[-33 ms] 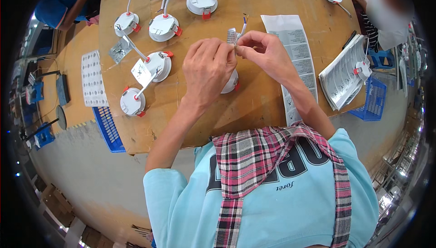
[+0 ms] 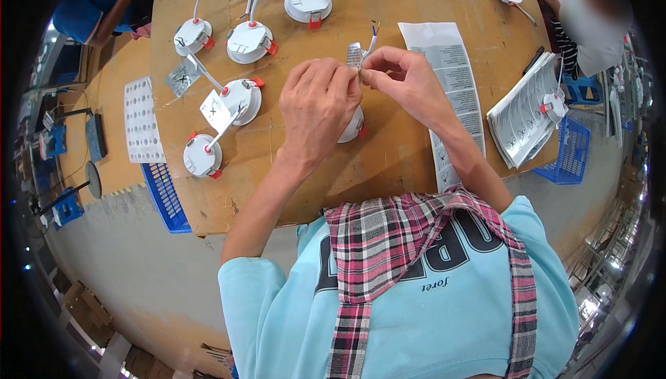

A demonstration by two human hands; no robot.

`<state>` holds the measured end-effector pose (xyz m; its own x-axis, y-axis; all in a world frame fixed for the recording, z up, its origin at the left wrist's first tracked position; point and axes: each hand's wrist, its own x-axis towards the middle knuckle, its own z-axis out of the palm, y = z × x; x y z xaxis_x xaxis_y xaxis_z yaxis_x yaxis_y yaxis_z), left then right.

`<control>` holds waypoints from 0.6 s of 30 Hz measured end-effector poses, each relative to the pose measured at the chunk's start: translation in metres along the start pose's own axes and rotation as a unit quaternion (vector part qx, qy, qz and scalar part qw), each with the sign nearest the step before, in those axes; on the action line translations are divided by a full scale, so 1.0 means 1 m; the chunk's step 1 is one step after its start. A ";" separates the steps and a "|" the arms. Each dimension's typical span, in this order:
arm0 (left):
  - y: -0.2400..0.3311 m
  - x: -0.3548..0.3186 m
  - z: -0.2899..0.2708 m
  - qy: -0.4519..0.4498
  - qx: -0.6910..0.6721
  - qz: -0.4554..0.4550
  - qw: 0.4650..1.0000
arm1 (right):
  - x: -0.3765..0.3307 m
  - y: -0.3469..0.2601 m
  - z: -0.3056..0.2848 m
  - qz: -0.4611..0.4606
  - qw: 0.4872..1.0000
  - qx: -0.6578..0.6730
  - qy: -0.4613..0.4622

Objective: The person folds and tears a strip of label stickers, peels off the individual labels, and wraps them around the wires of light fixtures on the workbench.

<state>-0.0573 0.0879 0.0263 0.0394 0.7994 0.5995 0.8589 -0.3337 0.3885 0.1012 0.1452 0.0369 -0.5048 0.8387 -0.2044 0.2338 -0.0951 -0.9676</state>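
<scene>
My left hand (image 2: 319,105) and my right hand (image 2: 402,82) meet fingertip to fingertip over the table. Between their pinched fingers is the lower end of a small silver printed label (image 2: 354,54), which sticks up above them. Just behind the fingertips rises a white cable (image 2: 371,44) with bare coloured wire ends. Partly covered by my left hand, a round white downlight (image 2: 353,126) with a red clip lies below. Whether the label is stuck around the cable is hidden by my fingers.
Several white downlights (image 2: 250,40) with red clips and tagged cables lie left and far on the cardboard-topped table (image 2: 270,205). A label sheet (image 2: 447,73) is right of my hands, beside a paper stack (image 2: 520,119). Blue baskets (image 2: 165,198) flank the table; other people sit across.
</scene>
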 end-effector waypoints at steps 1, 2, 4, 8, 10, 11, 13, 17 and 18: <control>0.000 0.000 0.000 0.002 0.001 0.004 1.000 | 0.000 -0.001 0.000 -0.001 1.000 -0.012 0.000; 0.001 0.000 0.000 0.005 0.001 0.007 1.000 | 0.000 -0.002 -0.001 -0.002 1.000 -0.024 0.000; 0.001 0.000 0.000 -0.001 -0.006 -0.001 1.000 | 0.000 -0.002 -0.001 0.000 1.000 -0.025 -0.002; 0.001 0.001 0.000 -0.012 -0.034 -0.033 0.999 | -0.001 -0.002 -0.001 0.002 1.000 -0.023 -0.008; -0.001 0.000 0.000 -0.017 -0.052 -0.052 0.997 | 0.000 -0.001 -0.002 0.001 1.000 -0.023 -0.016; -0.001 0.000 0.001 -0.022 -0.070 -0.070 0.995 | 0.000 0.000 -0.002 -0.001 0.999 -0.023 -0.025; -0.002 0.000 -0.001 -0.032 -0.092 -0.090 0.991 | 0.000 -0.002 -0.003 -0.003 0.999 -0.017 -0.030; -0.001 0.000 -0.003 -0.060 -0.150 -0.163 0.973 | 0.000 0.002 -0.005 -0.005 0.999 -0.012 -0.043; -0.001 0.000 -0.003 -0.060 -0.150 -0.163 0.973 | 0.000 0.001 -0.005 -0.005 0.999 -0.012 -0.044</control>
<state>-0.0596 0.0866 0.0287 -0.1353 0.9341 0.3303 0.6492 -0.1683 0.7418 0.1055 0.1475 0.0363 -0.5773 0.7896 -0.2082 0.2478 -0.0736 -0.9660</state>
